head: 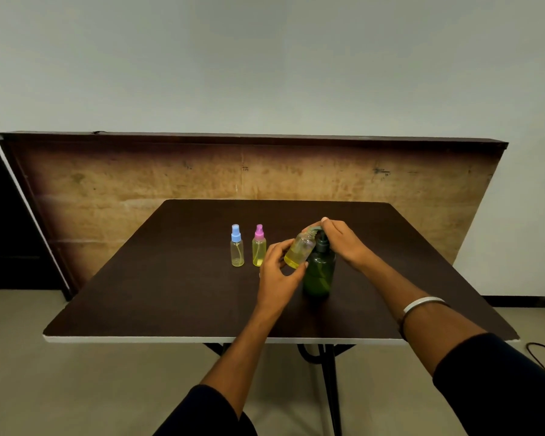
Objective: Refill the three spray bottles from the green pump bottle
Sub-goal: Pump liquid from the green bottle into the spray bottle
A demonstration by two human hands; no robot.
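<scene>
Three small spray bottles are in view, with one green pump bottle (pixel 319 272) standing upright on the dark table (pixel 170 278). Two of the small bottles stand upright to the left of the pump bottle, side by side and apart from each other: the blue-capped bottle (pixel 237 246) farther away, the pink-capped bottle (pixel 259 246) nearer. Both hold yellowish liquid low down. The third, an uncapped bottle (pixel 299 249), is off the table and touching the pump bottle's upper left side; the left hand (pixel 279 272) grasps it, fingers and thumb curled round its lower body. Its long axis is tilted, with the open neck pointing up and to the right under the pump spout (pixel 312 228) and the base down-left, where yellow liquid has pooled. The right hand (pixel 343 240) rests on top of the pump head, fingers bent over it; its wrist carries a silver bangle (pixel 422 303). Behind the table a wooden board (pixel 139 180) leans against the wall.
</scene>
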